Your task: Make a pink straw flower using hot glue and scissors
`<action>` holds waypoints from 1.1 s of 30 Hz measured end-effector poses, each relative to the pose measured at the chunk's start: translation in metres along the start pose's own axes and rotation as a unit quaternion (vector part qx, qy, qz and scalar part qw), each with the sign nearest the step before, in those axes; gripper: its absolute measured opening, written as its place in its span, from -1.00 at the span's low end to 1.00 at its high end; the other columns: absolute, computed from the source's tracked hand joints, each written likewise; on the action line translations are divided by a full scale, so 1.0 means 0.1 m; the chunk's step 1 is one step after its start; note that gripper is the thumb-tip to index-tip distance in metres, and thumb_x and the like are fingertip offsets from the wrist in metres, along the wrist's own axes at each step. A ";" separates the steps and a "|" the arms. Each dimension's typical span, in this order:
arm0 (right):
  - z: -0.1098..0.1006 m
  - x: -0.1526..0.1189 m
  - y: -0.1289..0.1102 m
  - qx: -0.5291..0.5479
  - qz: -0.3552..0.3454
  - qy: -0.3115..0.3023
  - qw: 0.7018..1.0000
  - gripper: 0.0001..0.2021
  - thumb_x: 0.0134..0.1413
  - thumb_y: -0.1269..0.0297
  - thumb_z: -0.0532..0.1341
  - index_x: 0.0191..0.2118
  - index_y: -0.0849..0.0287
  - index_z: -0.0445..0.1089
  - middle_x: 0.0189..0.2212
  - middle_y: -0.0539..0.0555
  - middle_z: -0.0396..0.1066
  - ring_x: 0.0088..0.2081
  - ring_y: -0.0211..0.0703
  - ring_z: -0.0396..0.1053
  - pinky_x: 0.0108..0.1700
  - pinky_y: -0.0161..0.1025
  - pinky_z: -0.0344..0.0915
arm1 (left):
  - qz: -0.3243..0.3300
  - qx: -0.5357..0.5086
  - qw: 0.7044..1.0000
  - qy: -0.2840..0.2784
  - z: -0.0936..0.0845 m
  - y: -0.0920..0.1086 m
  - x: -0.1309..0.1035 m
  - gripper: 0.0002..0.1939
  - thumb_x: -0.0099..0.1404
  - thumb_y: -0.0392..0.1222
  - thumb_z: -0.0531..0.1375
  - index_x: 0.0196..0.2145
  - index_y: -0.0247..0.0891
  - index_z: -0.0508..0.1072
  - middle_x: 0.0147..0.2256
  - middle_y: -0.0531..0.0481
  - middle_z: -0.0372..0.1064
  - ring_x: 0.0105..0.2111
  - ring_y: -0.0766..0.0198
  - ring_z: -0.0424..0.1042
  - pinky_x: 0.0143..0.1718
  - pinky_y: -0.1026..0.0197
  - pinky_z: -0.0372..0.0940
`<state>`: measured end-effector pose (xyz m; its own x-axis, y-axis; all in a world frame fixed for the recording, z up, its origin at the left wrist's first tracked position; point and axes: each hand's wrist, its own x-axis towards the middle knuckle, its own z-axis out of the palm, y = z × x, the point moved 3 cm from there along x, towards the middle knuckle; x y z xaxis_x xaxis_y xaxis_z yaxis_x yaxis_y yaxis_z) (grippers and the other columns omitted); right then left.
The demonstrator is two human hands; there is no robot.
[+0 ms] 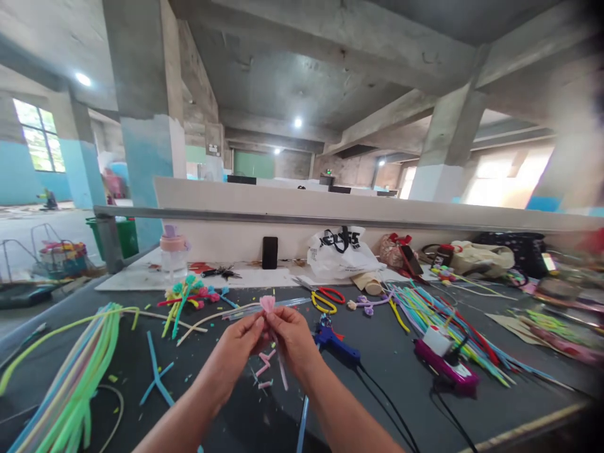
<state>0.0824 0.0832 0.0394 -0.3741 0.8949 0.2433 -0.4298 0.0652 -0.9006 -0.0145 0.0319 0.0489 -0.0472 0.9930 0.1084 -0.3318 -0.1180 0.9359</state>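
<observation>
We see both forearms cut off at the bottom edge, and the right side of the pic is blurred, so items there are hard to name. The fingertips overlap at centre, so we can't tell exactly which fingers do the gripping.

Left hand [238, 343] and right hand [293, 336] meet at mid-frame, fingers curled in and pinched together on a pink pipe cleaner piece [268, 304]. Its fluffy pink head sticks up at 12 o'clock from the fingertips; a thin pink stem hangs down at 6 o'clock, below the hands, w/ a few short pink bits [265, 365] lying on the dark table [221, 409] just under it.

At 3 o'clock from the right hand, close by, lies a blue glue gun [336, 343] w/ a black cord. Further at 3 o'clock sits a purple glue gun [448, 365] amid a spread of mixed-colour pipe cleaners [443, 321]. At 9 o'clock, well apart, a long green and yellow bundle [85, 371] runs to the bottom left corner. At 12 o'clock beyond the hands are red and yellow scissors [328, 299], a white plastic bag [340, 251] and an upright black phone [270, 252] against the low wall. At 11 o'clock stands a clear bottle w/ pink lid [173, 250].
</observation>
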 end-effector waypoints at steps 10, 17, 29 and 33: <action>0.23 -0.30 -0.39 -0.229 -0.079 0.052 0.969 -0.92 -0.24 0.34 0.30 -0.61 0.17 0.42 -0.68 -0.06 0.34 -0.58 -0.25 0.23 -0.51 -0.32 0.11 | 0.063 -0.090 0.994 0.024 0.10 0.15 -0.25 -0.78 -0.04 -0.14 0.37 -0.43 -0.32 0.55 -0.50 0.05 0.45 -0.44 0.37 0.37 -0.32 0.35 0.24; 0.10 -0.38 -0.55 -0.290 -0.125 0.063 0.947 -0.94 -0.12 0.32 0.26 -0.46 0.17 0.45 -0.57 -0.01 0.35 -0.48 -0.21 0.24 -0.40 -0.28 0.13 | 0.013 -0.156 0.986 -0.061 0.02 0.28 -0.20 -0.73 0.03 -0.13 0.34 -0.31 -0.31 0.49 -0.45 0.01 0.39 -0.42 0.32 0.39 -0.32 0.25 0.30; -0.01 -0.05 -0.22 -0.079 -0.074 -0.082 0.991 -0.67 -0.04 0.12 0.28 -0.15 0.17 0.45 -0.32 0.03 0.44 -0.28 -0.19 0.36 -0.13 -0.23 0.23 | -0.089 -0.137 0.977 -0.136 -0.07 -0.07 0.14 -0.77 0.18 -0.08 0.23 -0.39 -0.33 0.34 -0.59 0.16 0.14 -0.72 0.60 -0.06 -0.71 0.48 -0.15; -0.06 0.06 -0.06 -0.031 -0.049 -0.065 0.996 -0.68 -0.11 0.17 0.34 -0.19 0.17 0.46 -0.39 0.00 0.44 -0.36 -0.25 0.34 -0.17 -0.26 0.22 | -0.101 -0.134 0.976 -0.136 -0.15 -0.17 0.18 -0.76 0.18 -0.07 0.21 -0.40 -0.31 0.32 -0.61 0.18 0.13 -0.74 0.61 -0.11 -0.73 0.48 -0.21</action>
<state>0.0874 0.0904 0.0437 -0.4375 0.8189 0.3716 -0.4196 0.1795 -0.8898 -0.0240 0.0513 0.0295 0.2837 0.9576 0.0498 -0.5447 0.1182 0.8303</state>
